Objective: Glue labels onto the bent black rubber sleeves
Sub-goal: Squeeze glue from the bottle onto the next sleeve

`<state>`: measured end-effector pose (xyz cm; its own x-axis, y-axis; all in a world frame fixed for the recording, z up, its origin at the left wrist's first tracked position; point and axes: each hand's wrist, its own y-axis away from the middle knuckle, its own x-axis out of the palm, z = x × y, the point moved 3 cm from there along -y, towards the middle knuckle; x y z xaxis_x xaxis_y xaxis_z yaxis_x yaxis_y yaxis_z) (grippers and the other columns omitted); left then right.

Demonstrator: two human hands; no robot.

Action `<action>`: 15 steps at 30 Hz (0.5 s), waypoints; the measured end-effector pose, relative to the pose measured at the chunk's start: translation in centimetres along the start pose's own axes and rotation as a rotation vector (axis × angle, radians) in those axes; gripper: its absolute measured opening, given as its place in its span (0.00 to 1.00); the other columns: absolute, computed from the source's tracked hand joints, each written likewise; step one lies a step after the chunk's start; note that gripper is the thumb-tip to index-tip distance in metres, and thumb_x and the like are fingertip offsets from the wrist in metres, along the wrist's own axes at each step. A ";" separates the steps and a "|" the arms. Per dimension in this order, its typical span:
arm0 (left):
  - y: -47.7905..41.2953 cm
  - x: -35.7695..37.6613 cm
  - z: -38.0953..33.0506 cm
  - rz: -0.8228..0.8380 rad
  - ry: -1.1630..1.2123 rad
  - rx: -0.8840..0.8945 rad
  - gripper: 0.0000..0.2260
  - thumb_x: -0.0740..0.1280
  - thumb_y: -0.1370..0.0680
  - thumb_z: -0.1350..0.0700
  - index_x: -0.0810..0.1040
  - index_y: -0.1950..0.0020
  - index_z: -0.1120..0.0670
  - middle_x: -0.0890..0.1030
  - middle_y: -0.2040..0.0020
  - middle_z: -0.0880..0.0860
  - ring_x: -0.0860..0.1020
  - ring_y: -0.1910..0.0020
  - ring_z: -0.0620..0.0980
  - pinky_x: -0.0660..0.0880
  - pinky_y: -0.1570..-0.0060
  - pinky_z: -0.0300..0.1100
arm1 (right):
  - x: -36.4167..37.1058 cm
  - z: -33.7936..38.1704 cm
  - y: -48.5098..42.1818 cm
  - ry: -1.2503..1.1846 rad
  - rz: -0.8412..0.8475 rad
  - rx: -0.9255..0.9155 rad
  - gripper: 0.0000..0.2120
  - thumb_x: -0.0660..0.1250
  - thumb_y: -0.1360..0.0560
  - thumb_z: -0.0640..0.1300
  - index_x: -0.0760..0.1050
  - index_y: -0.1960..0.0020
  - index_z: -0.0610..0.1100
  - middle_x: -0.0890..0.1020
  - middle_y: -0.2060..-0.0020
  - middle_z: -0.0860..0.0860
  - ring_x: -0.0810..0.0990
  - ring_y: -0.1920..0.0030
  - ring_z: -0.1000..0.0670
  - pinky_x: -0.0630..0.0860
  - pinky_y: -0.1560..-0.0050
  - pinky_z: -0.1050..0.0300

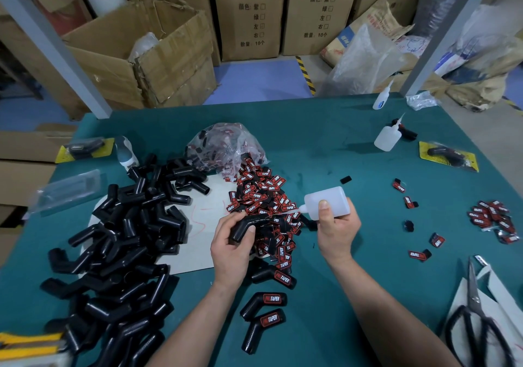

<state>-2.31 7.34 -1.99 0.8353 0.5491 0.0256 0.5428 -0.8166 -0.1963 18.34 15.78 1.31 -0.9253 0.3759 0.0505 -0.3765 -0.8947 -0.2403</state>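
My left hand [230, 246] grips a bent black rubber sleeve [245, 226] above the green table. My right hand [335, 226] holds a white glue bottle [328, 201] tipped to the left, its nozzle pointing at the sleeve's upper end. A heap of red-and-black labels [264, 197] lies just behind both hands. A big pile of unlabelled black sleeves [127, 239] covers the left of the table. Three sleeves with labels on them [264, 303] lie near my forearms.
A clear bag of labels [226, 146] sits behind the heap. Two more glue bottles [387, 137] stand at the back right. Loose labels [493, 219] are scattered to the right. Scissors [475, 318] lie at the right front. Cardboard boxes [249, 13] stand beyond the table.
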 end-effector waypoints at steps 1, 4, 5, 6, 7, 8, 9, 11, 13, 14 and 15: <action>0.0 0.0 0.0 -0.001 -0.001 -0.001 0.19 0.73 0.24 0.60 0.83 0.43 0.37 0.82 0.43 0.43 0.81 0.41 0.45 0.74 0.39 0.34 | 0.0 0.0 0.0 0.003 0.000 0.000 0.13 0.69 0.31 0.57 0.70 0.63 0.50 0.73 0.69 0.57 0.72 0.69 0.62 0.69 0.67 0.67; 0.0 0.0 0.0 0.003 -0.002 -0.001 0.17 0.74 0.24 0.58 0.83 0.43 0.36 0.82 0.43 0.43 0.81 0.41 0.45 0.75 0.38 0.35 | 0.0 0.1 0.0 0.004 0.002 -0.001 0.13 0.69 0.30 0.57 0.70 0.62 0.50 0.73 0.69 0.56 0.73 0.68 0.62 0.69 0.67 0.68; 0.0 0.0 0.0 0.005 -0.002 0.002 0.16 0.74 0.24 0.56 0.83 0.43 0.36 0.82 0.43 0.43 0.81 0.40 0.45 0.75 0.38 0.35 | 0.0 0.1 0.0 0.004 0.004 -0.002 0.12 0.69 0.30 0.57 0.71 0.62 0.50 0.73 0.68 0.57 0.73 0.68 0.62 0.70 0.67 0.68; 0.0 0.0 0.0 0.006 0.000 0.002 0.15 0.73 0.25 0.55 0.83 0.43 0.36 0.82 0.43 0.43 0.81 0.40 0.46 0.75 0.37 0.36 | 0.1 0.1 0.0 0.004 0.006 -0.003 0.12 0.69 0.30 0.57 0.71 0.62 0.51 0.73 0.68 0.57 0.73 0.68 0.62 0.70 0.66 0.69; 0.0 0.0 0.0 0.008 0.000 0.002 0.16 0.74 0.25 0.56 0.83 0.43 0.36 0.82 0.43 0.43 0.81 0.40 0.46 0.75 0.37 0.36 | 0.0 0.1 0.0 0.004 0.006 -0.003 0.12 0.69 0.30 0.57 0.71 0.62 0.51 0.73 0.69 0.58 0.74 0.68 0.62 0.70 0.66 0.69; 0.0 0.0 0.0 0.008 -0.002 0.004 0.17 0.74 0.25 0.58 0.83 0.43 0.36 0.82 0.43 0.43 0.80 0.40 0.45 0.74 0.37 0.35 | 0.0 0.1 0.0 0.002 0.005 -0.002 0.12 0.69 0.30 0.57 0.71 0.62 0.51 0.74 0.70 0.58 0.74 0.68 0.62 0.70 0.66 0.69; 0.0 0.0 0.1 0.008 -0.004 0.004 0.18 0.74 0.25 0.59 0.83 0.43 0.36 0.82 0.43 0.43 0.80 0.40 0.45 0.74 0.37 0.35 | 0.0 0.1 0.0 0.000 0.005 -0.003 0.12 0.69 0.30 0.57 0.71 0.62 0.51 0.74 0.70 0.58 0.74 0.68 0.62 0.69 0.66 0.69; 0.0 0.0 0.1 0.008 -0.004 0.001 0.19 0.73 0.25 0.61 0.83 0.44 0.37 0.83 0.43 0.43 0.80 0.40 0.44 0.74 0.37 0.34 | 0.0 0.1 0.1 0.004 0.009 -0.007 0.12 0.69 0.30 0.57 0.71 0.62 0.50 0.74 0.69 0.58 0.74 0.68 0.61 0.69 0.67 0.69; 0.0 0.1 0.1 0.008 0.003 0.004 0.19 0.73 0.26 0.63 0.84 0.44 0.39 0.83 0.43 0.43 0.80 0.40 0.44 0.73 0.38 0.33 | 0.0 0.1 0.1 0.011 0.011 -0.012 0.13 0.68 0.30 0.58 0.71 0.62 0.50 0.73 0.68 0.56 0.73 0.68 0.61 0.70 0.67 0.69; 0.0 0.1 0.1 0.009 0.003 0.003 0.18 0.73 0.26 0.63 0.84 0.45 0.41 0.83 0.43 0.43 0.81 0.40 0.44 0.73 0.38 0.33 | 0.0 0.1 0.2 0.016 0.011 -0.013 0.13 0.68 0.30 0.58 0.70 0.62 0.50 0.73 0.68 0.55 0.73 0.68 0.61 0.70 0.67 0.68; 0.1 0.1 0.2 0.010 0.002 0.002 0.17 0.73 0.26 0.63 0.84 0.44 0.43 0.83 0.44 0.43 0.81 0.40 0.44 0.73 0.38 0.33 | 0.0 0.2 0.2 0.020 0.009 -0.015 0.13 0.68 0.30 0.58 0.70 0.62 0.50 0.73 0.68 0.55 0.73 0.68 0.61 0.69 0.67 0.68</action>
<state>-2.20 7.38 -2.15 0.8409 0.5406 0.0252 0.5342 -0.8217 -0.1989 18.24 15.59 1.45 -0.9276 0.3724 0.0292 -0.3672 -0.8945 -0.2552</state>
